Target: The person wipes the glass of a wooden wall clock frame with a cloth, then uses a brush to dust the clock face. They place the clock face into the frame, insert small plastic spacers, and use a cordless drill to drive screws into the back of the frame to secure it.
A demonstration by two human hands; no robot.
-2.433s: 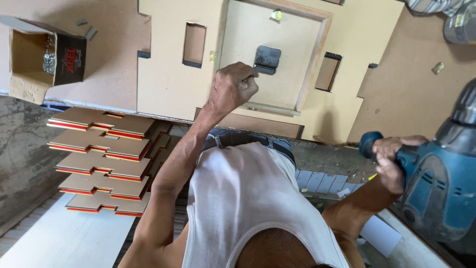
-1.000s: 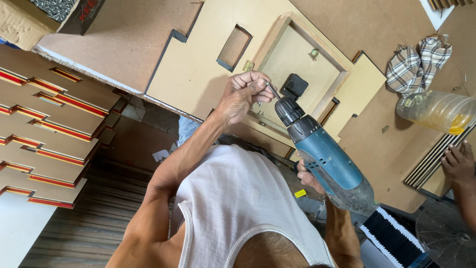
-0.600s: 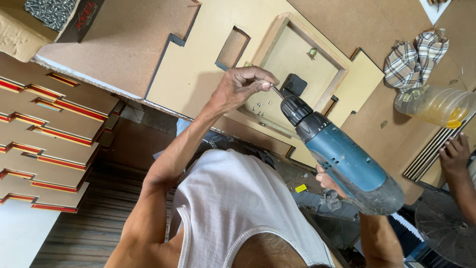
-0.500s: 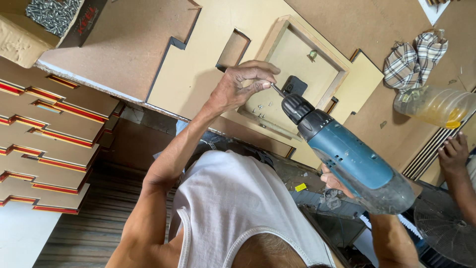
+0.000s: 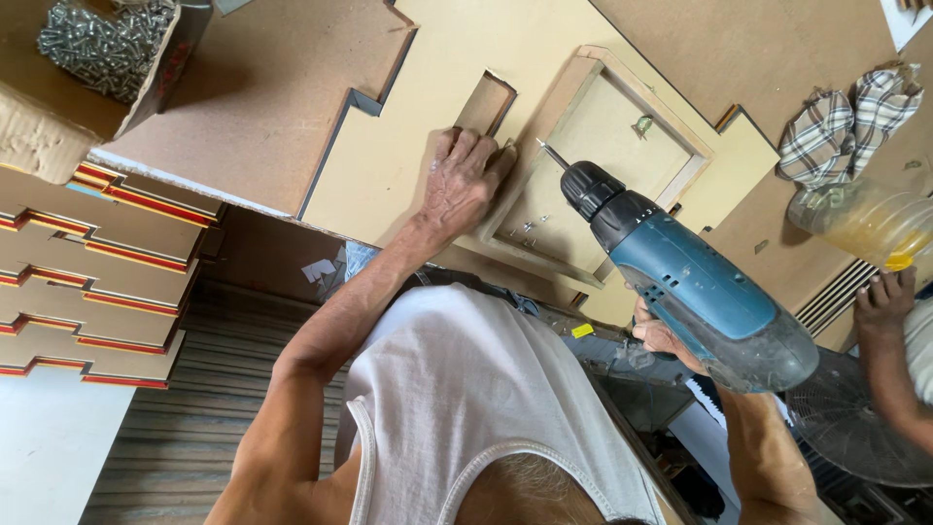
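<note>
Head view, right grip: the right hand (image 5: pixel 663 338) is wrapped around the handle of the blue cordless drill (image 5: pixel 695 277); only a few fingers show under the drill's body, closed on it.
Drill and bit: the drill slants up and to the left from that hand; its dark chuck carries one thin bit (image 5: pixel 552 154), whose tip hangs just over the inner panel of the wooden frame (image 5: pixel 649 104), near the left fingertips; whether the tip touches the wood cannot be told.
Left grip: the left hand (image 5: pixel 464 180) lies flat, palm down and fingers together, pressing on the frame's near corner and the pale cut board (image 5: pixel 418 146) beneath it; it pinches nothing.
Arm pose: the left arm reaches straight up from the shoulder, almost fully extended; the right forearm rises from the lower right, bent at the elbow.
Counts on the board: one frame; one rectangular slot (image 5: pixel 486 101) just above the left knuckles; one small metal fitting (image 5: pixel 641 124) inside the frame.
Around: one cardboard box of screws (image 5: pixel 92 44) at upper left; a stack of stepped red-edged boards (image 5: pixel 97 262) at left; one checked cloth (image 5: pixel 850 117) and one clear plastic container (image 5: pixel 870 222) at right.
Other person: one hand (image 5: pixel 884 297) of another person rests by that container.
</note>
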